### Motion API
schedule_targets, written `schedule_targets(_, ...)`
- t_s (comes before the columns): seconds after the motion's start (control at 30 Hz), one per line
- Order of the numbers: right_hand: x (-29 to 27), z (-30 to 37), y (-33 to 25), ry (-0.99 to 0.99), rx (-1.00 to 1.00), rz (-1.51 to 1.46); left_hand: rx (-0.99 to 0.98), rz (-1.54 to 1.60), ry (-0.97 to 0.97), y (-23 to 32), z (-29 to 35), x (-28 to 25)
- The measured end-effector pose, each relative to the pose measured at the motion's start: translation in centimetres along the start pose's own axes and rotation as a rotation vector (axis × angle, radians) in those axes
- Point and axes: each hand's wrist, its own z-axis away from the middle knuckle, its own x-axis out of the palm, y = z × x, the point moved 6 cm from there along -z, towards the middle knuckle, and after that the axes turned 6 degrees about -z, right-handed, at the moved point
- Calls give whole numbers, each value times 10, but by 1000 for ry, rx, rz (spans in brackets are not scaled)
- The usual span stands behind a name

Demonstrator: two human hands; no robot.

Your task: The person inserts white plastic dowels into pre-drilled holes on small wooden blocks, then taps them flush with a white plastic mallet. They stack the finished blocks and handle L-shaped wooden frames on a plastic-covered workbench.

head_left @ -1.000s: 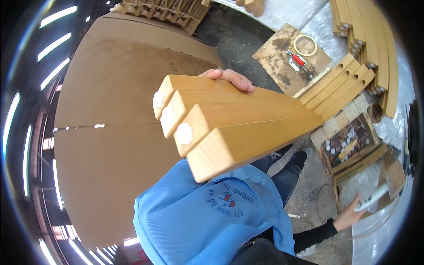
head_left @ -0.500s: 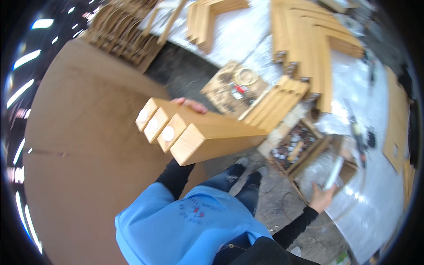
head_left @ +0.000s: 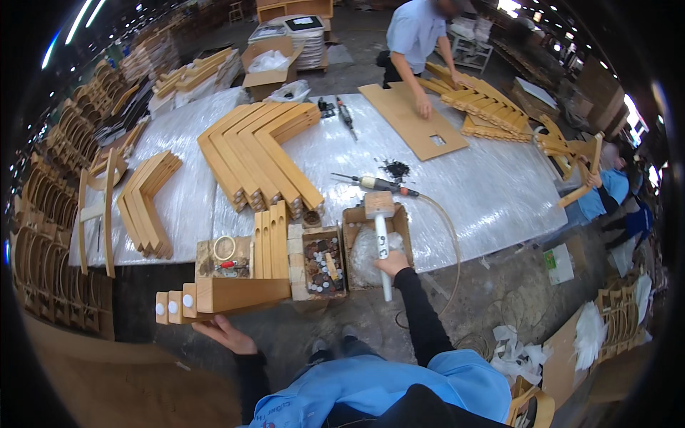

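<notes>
A mallet (head_left: pixel 383 239) with a pale wooden head and a white handle stands head-up in my right hand (head_left: pixel 392 264), whose fingers wrap round the handle. Several thick wooden bars (head_left: pixel 246 296) lie side by side left of centre, ends facing left. White round pads sit on most of those ends; the closest end shows bare wood. My left hand (head_left: pixel 230 335) is at the near lower side of the bars, fingers stretched out and thumb raised. Whether it touches them is hard to tell.
A box of small round parts (head_left: pixel 342 274) adjoins a carton with clear plastic (head_left: pixel 408 214). Angled wooden frames (head_left: pixel 246 143) and a corded power tool (head_left: pixel 374 182) lie on the film-covered table (head_left: pixel 492 207). Across it, a person (head_left: pixel 414 43) handles wooden parts; another person (head_left: pixel 606 189) works at right.
My view has swung up and across the table. The mallet has come upright, head raised. My left hand's fingers have left the bars' far side and now show at their near side.
</notes>
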Motion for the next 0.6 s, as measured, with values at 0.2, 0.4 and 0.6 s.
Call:
schedule_targets(0.2,-2,2,3,-77,-18,-29,-379,-177,-643,-73,156,-23)
schedule_targets(0.4,4,3,13,-42,-3,-181,-251,8,-1438,-15,188,52)
schedule_targets(0.6,3,0,20,-190,7,-355,57,-41,-1611,37,186,110)
